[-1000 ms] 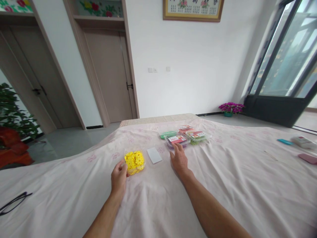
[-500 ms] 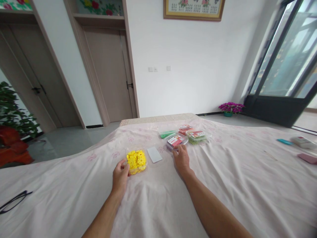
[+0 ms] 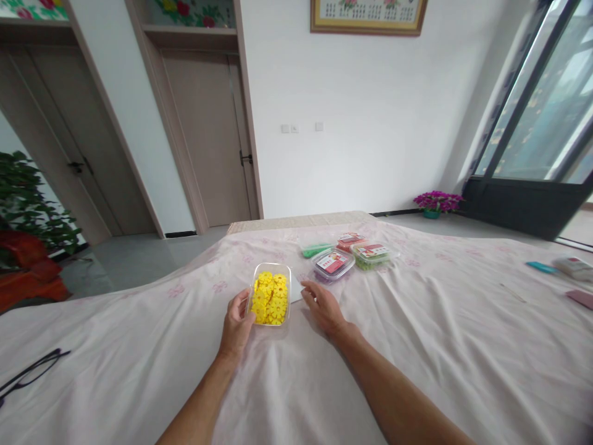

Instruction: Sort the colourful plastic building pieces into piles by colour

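My left hand (image 3: pixel 238 324) grips the left side of a clear plastic box (image 3: pixel 271 269), tilted up toward me. Yellow flower-shaped pieces (image 3: pixel 269 300) fill much of it. To its right, my right hand (image 3: pixel 324 306) has its fingers stretched toward the box, apart from it and holding nothing. Partly hidden between the box and the right fingertips lies a pale flat card (image 3: pixel 296 289). Just beyond the right hand sits a labelled clear box with dark contents (image 3: pixel 332 264).
Behind are a box with green contents (image 3: pixel 370 252), a red one (image 3: pixel 351 240) and a bright green one (image 3: pixel 316 250). Black-framed glasses (image 3: pixel 34 369) lie at left on the floral cloth (image 3: pixel 417 346). A blue item (image 3: pixel 541 267) and a pink item (image 3: pixel 581 299) lie at far right.
My left hand has moved right with the box of yellow pieces and tilted it upward. My right hand has left the dark box and come left toward the yellow one.
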Available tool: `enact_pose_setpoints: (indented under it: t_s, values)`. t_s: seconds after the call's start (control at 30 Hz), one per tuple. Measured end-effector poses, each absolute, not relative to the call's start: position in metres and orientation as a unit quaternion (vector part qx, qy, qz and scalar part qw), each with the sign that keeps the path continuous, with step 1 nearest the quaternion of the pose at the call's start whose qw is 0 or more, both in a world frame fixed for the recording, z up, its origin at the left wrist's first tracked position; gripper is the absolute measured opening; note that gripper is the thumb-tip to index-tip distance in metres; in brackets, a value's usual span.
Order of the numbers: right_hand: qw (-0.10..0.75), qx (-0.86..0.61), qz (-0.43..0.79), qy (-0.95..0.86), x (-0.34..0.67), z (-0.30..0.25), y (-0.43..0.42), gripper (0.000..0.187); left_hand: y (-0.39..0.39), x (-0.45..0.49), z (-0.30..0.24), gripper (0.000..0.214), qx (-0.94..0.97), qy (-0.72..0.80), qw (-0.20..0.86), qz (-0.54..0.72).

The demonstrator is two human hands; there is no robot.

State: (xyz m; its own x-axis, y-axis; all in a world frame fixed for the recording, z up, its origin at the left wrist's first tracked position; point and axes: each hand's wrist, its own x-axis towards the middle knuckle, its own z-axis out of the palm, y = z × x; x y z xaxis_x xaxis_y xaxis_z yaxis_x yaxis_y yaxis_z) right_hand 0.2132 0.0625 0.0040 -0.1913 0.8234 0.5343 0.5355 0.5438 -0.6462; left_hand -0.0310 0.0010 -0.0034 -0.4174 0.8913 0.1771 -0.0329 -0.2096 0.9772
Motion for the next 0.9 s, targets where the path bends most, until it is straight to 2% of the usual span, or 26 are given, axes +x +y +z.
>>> enact_pose_setpoints:
  t_s: [0.13, 0.3, 0.4, 0.53, 0.67, 0.9]
  values:
    - [0.434, -0.392, 0.243, -0.774, 0.196, 0.008, 0.049, 0.031, -0.008, -0.022, 0.006, 0.068, 0.464, 0.485, 0.389, 0.631]
    - [0.435, -0.403, 0.269, -0.759, 0.187, 0.007, 0.044, 0.031, -0.014, -0.013, 0.013, 0.067, 0.472, 0.510, 0.346, 0.630]
    - [0.448, -0.392, 0.308, -0.742, 0.181, 0.001, 0.043, 0.034, -0.014, -0.016, 0.010, 0.059, 0.499, 0.528, 0.258, 0.637]
    - [0.464, -0.375, 0.438, -0.672, 0.175, -0.001, 0.041, 0.050, -0.015, -0.025, 0.006, 0.045, 0.619, 0.492, 0.075, 0.608]
    - [0.451, -0.374, 0.556, -0.590, 0.177, 0.007, 0.041, 0.059, -0.018, -0.030, 0.010, 0.041, 0.692, 0.479, 0.000, 0.541]
    - [0.472, -0.399, 0.577, -0.533, 0.185, 0.014, 0.042, 0.044, -0.021, -0.027, 0.012, 0.045, 0.761, 0.424, -0.086, 0.484]
